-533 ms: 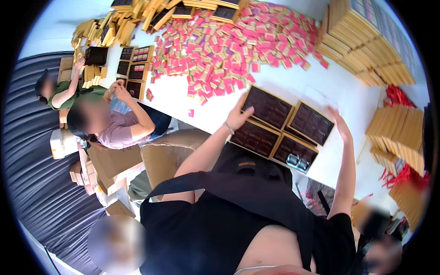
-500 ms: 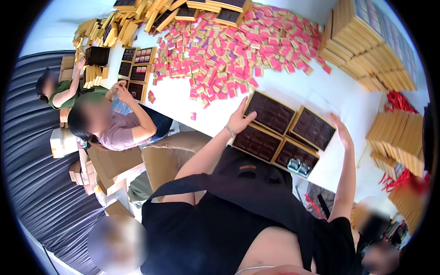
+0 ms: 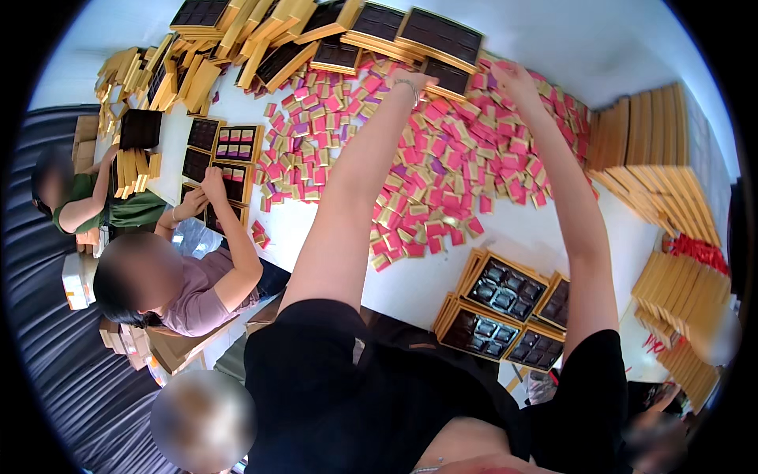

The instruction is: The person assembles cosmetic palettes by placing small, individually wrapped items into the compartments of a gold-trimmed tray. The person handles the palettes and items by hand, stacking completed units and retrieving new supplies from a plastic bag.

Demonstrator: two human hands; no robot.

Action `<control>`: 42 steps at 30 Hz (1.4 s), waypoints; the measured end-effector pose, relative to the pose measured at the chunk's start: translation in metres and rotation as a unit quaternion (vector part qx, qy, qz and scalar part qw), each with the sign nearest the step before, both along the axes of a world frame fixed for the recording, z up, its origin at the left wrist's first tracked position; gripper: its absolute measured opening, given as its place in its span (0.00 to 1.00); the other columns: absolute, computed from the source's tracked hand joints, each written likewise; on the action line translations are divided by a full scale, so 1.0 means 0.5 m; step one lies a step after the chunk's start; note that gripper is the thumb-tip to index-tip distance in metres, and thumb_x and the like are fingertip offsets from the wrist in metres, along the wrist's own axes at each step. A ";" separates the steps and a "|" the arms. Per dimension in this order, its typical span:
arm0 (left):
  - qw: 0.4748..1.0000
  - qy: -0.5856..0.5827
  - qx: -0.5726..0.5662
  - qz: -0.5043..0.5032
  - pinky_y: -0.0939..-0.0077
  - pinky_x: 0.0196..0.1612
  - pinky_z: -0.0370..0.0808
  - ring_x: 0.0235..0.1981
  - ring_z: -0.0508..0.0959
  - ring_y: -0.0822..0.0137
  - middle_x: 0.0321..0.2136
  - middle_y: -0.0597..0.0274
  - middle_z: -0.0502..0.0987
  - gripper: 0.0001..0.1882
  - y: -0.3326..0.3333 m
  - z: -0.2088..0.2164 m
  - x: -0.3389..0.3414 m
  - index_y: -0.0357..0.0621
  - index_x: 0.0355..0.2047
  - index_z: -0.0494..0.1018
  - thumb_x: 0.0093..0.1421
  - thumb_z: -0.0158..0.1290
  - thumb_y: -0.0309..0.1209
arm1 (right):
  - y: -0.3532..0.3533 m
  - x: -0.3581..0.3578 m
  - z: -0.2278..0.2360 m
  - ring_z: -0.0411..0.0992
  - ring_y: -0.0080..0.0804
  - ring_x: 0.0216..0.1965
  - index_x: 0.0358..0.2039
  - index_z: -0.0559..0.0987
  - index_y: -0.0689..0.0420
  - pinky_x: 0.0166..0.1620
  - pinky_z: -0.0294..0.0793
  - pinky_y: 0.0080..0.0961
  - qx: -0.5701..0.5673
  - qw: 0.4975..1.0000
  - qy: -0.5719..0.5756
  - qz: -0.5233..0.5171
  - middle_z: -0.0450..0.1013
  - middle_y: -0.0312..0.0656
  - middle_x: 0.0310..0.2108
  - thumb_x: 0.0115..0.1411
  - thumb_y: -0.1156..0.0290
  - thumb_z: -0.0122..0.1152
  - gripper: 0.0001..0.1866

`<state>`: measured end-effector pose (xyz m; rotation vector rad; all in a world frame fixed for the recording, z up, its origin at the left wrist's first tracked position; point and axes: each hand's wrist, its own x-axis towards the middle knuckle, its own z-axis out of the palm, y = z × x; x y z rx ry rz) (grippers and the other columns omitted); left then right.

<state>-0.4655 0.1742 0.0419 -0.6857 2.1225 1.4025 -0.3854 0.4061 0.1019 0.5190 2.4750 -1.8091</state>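
Both my arms stretch far across the white table (image 3: 513,237). My left hand (image 3: 420,79), a bracelet on its wrist, lies at the far edge of a wide heap of pink and gold packets (image 3: 442,174), touching a dark gold-rimmed tray (image 3: 448,77). My right hand (image 3: 512,77) rests on the packets just right of that tray. How the fingers are set is too small to tell. Close to my body sit several open gold boxes (image 3: 505,288) with dark compartment inserts.
Gold boxes are stacked at the right (image 3: 655,158) and lower right (image 3: 687,292). Dark trays and gold lids are piled along the far edge (image 3: 316,39). At the left a person in a mauve shirt (image 3: 205,292) fills a box (image 3: 237,142); another in green (image 3: 87,209) sits behind.
My hands have left the open gold boxes near my body and reached far forward to the far side of the packet heap. My head has leaned over the table.
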 end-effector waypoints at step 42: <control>0.793 0.282 -0.263 -0.472 0.41 0.52 0.64 0.50 0.73 0.45 0.47 0.44 0.75 0.20 0.038 -0.020 -0.030 0.44 0.48 0.72 0.61 0.42 0.40 | -0.100 -0.120 -0.138 0.62 0.47 0.58 0.47 0.77 0.44 0.51 0.54 0.73 0.465 0.876 -0.055 0.116 0.66 0.34 0.56 0.54 0.50 0.50 0.23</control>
